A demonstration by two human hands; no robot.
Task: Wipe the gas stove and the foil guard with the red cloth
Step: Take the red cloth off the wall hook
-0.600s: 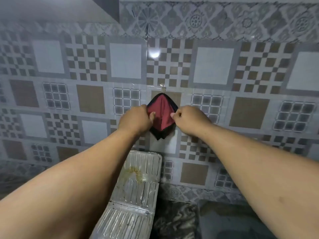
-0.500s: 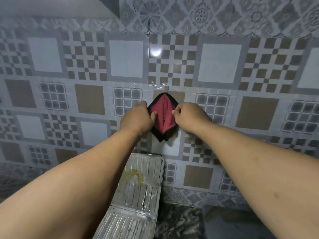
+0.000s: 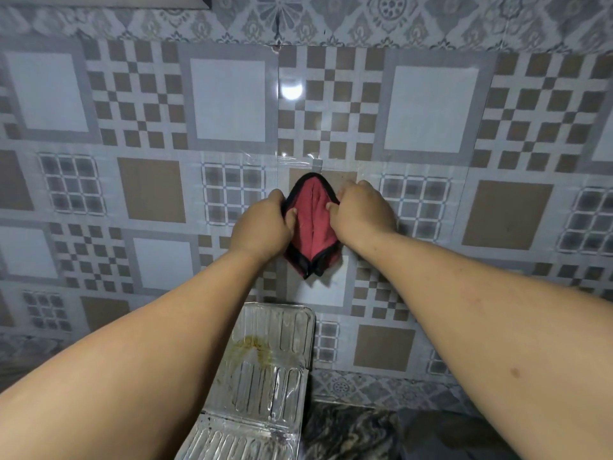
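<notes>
Here, in the head view, both hands are raised to the tiled wall (image 3: 229, 97). The left hand (image 3: 262, 224) pinches the left edge of the red cloth (image 3: 311, 224), and the right hand (image 3: 360, 212) pinches its right edge, so both hands grasp the cloth between them. The cloth has a dark border and hangs folded, with its top just under a small clear hook (image 3: 316, 164) above the hands. I cannot tell if the cloth is hooked on it or only held near it.

Below the hands, leaning at the wall, stands the foil guard (image 3: 282, 366). It has a yellow-brown stain on its upper part, so it does not look fully wiped. The gas stove is not seen in this picture; only a dark marbled desk (image 3: 348, 433) shows to the right of the guard.

In my judgement, some things could go wrong from here. If the cloth catches on the hook and is pulled hard, the hook may come off the wall. If one hand loosens, the cloth may drop behind the guard. Also the thin foil can bend or tip when pressed strongly.
</notes>
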